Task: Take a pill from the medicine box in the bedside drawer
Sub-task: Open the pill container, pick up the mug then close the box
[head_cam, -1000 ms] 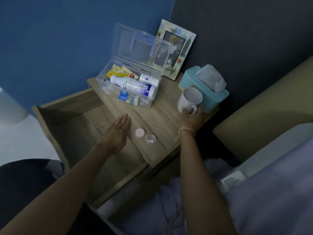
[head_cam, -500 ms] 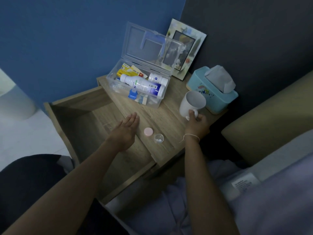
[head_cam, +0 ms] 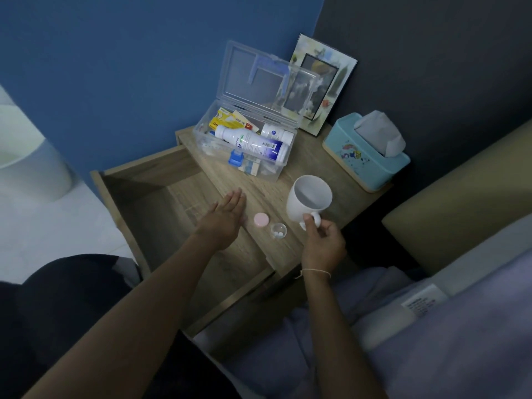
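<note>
Beside the white mug (head_cam: 309, 198), a small clear pill cup (head_cam: 278, 230) holding a few white pills sits on the wooden bench (head_cam: 313, 156), its pink lid (head_cam: 260, 220) lying just to the cup's left, near the bench's front edge. The right hand (head_cam: 322, 244) pinches the mug's handle in a closed grip, the mug tilted and lifted off the wood. The left hand (head_cam: 223, 218) hangs flat and wide, fingers together, holding nothing, over the bench's edge where it meets the pulled-out drawer (head_cam: 161, 214); bare wood lies open between it and the mug. Behind the mug, the clear medicine box (head_cam: 247, 145) stands with its lid propped up, bottles and packets inside, at the bench's far left corner. A blue tissue box (head_cam: 364, 152) sits to the mug's right by the bench's right edge, a picture frame (head_cam: 324, 84) leaning behind it
</note>
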Demonstrator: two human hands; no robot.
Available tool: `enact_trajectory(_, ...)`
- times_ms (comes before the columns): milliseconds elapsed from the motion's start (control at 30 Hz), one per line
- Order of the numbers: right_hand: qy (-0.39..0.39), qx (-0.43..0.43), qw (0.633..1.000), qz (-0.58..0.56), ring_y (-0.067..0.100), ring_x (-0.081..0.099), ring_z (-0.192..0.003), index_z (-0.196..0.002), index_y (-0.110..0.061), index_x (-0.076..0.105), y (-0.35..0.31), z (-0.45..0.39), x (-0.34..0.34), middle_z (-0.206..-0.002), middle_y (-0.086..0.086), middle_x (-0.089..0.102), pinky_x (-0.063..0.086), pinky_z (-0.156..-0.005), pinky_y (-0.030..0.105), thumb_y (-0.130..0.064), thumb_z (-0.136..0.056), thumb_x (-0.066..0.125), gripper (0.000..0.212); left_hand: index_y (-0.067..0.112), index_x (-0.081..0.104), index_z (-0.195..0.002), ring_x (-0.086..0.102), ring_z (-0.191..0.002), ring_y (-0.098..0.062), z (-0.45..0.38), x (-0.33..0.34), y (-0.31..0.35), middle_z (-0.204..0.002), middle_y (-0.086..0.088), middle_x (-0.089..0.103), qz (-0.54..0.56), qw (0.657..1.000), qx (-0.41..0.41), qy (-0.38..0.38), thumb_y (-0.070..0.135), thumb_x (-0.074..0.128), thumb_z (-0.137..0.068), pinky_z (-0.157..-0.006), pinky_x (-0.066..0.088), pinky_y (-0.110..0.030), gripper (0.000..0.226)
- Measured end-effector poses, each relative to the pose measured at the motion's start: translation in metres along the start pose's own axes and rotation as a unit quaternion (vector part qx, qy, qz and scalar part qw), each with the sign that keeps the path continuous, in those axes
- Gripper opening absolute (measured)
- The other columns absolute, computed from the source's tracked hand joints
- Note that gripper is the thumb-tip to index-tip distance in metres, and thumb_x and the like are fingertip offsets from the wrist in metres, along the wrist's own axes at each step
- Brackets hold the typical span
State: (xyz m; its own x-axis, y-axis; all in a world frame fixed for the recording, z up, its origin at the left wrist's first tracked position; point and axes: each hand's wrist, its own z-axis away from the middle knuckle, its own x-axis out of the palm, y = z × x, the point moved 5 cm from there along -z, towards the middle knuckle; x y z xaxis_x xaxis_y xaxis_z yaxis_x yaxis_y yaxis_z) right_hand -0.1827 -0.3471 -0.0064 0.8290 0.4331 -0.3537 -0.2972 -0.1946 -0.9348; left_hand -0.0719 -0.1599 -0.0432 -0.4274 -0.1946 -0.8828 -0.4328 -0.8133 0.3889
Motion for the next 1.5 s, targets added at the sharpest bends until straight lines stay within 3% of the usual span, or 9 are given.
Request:
enact_trajectory(167,-0.012,-0.006,1.000,0.001,0.016,0.065,-0.074,-0.082,-0.008,0.068,0.000,0.007,-0.004,-0.075,-0.001,0.068,0.053,-0.073,0.033,-0.025,-0.078,0.077,0.020,0.013,0.001,-0.152,-0.003,-0.150,-0.018,0.000,0.000,0.002,-0.162,-0.003,-0.005,-0.003,1.000,-0.001,-0.005,0.029,0.022,-0.103,-0.122,0.008,-0.043,0.055)
enact_trajectory(267,-0.035,0.003,0.999,0.007,0.014,0.065,-0.081,-0.090,-0.012,0.064,-0.003,0.007,-0.001,-0.082,-0.008,0.066,0.048,-0.068,0.017,-0.032,-0.076,0.077,0.027,0.012,0.000,-0.152,-0.003,-0.150,-0.018,0.001,-0.002,0.003,-0.162,-0.004,-0.006,-0.001,1.000,0.005,-0.009,0.028,0.022,-0.103,-0.122,0.008,-0.043,0.056)
enact_trajectory(433,-0.024,-0.008,1.000,-0.009,0.010,0.054,-0.108,-0.130,-0.016,0.046,-0.018,0.009,-0.005,-0.128,0.002,0.056,0.042,-0.078,0.014,-0.043,-0.081,0.069,0.060,0.013,0.002,-0.152,0.000,-0.150,-0.017,0.001,-0.005,0.003,-0.162,-0.004,-0.001,0.002,1.000,0.006,-0.009,0.028,0.024,-0.103,-0.122,0.008,-0.043,0.056)
enact_trajectory(600,-0.033,-0.131,0.991,-0.008,0.014,0.039,-0.133,-0.145,-0.018,0.033,-0.079,-0.023,0.016,-0.150,0.006,0.039,0.031,-0.093,0.005,-0.049,-0.088,0.055,0.068,0.015,0.007,-0.152,0.011,-0.149,-0.016,-0.004,-0.033,-0.005,-0.161,-0.002,0.014,0.012,0.988,0.020,0.150,0.025,0.026,-0.102,-0.118,-0.004,-0.028,0.054)
enact_trajectory(733,-0.101,-0.222,0.970,0.016,0.019,0.024,-0.144,-0.148,-0.011,0.026,-0.142,-0.071,0.078,-0.157,0.009,0.027,0.021,-0.117,0.028,-0.041,-0.088,0.054,0.072,0.011,0.002,-0.151,-0.007,-0.148,-0.018,-0.027,-0.070,-0.018,-0.160,-0.003,-0.004,0.028,0.970,0.018,0.240,0.033,0.029,-0.102,-0.119,-0.003,-0.031,0.060)
enact_trajectory(967,-0.230,-0.332,0.866,0.295,0.030,-0.004,-0.148,-0.151,-0.006,0.005,-0.183,-0.147,0.187,-0.162,0.011,-0.003,0.005,-0.121,0.045,-0.037,-0.090,0.058,0.087,0.011,-0.004,-0.151,-0.003,-0.150,-0.025,-0.059,-0.092,-0.053,-0.162,-0.009,-0.003,-0.112,0.971,-0.033,0.209,0.062,-0.007,-0.084,-0.121,0.007,-0.042,0.084)
enact_trajectory(1167,-0.210,-0.329,0.845,0.365,0.034,0.008,-0.147,-0.149,-0.004,0.016,-0.191,-0.174,0.205,-0.159,0.019,0.014,0.014,-0.118,0.050,-0.034,-0.091,0.057,0.078,0.014,-0.007,-0.151,-0.004,-0.150,-0.023,-0.064,-0.085,-0.061,-0.162,-0.006,-0.005,-0.103,0.972,-0.024,0.211,0.057,0.008,-0.094,-0.121,0.008,-0.043,0.073)
enact_trajectory(1367,-0.068,-0.468,0.786,0.399,0.041,0.041,-0.121,-0.134,-0.015,0.047,-0.205,-0.140,0.181,-0.135,0.025,0.043,0.032,-0.105,0.049,-0.030,-0.095,0.044,0.042,0.014,-0.012,-0.150,-0.011,-0.149,-0.021,-0.064,-0.082,-0.064,-0.162,-0.004,-0.011,-0.076,0.977,-0.011,0.197,0.046,0.020,-0.099,-0.123,0.005,-0.043,0.069)
enact_trajectory(1500,-0.117,-0.509,0.776,0.353,0.037,0.043,-0.113,-0.114,-0.013,0.059,-0.200,-0.120,0.163,-0.124,0.022,0.045,0.045,-0.093,0.048,-0.020,-0.091,0.051,0.026,0.012,-0.011,-0.151,-0.009,-0.149,-0.022,-0.062,-0.083,-0.062,-0.162,-0.006,-0.011,-0.080,0.977,-0.007,0.199,0.044,0.022,-0.099,-0.123,0.006,-0.044,0.069)
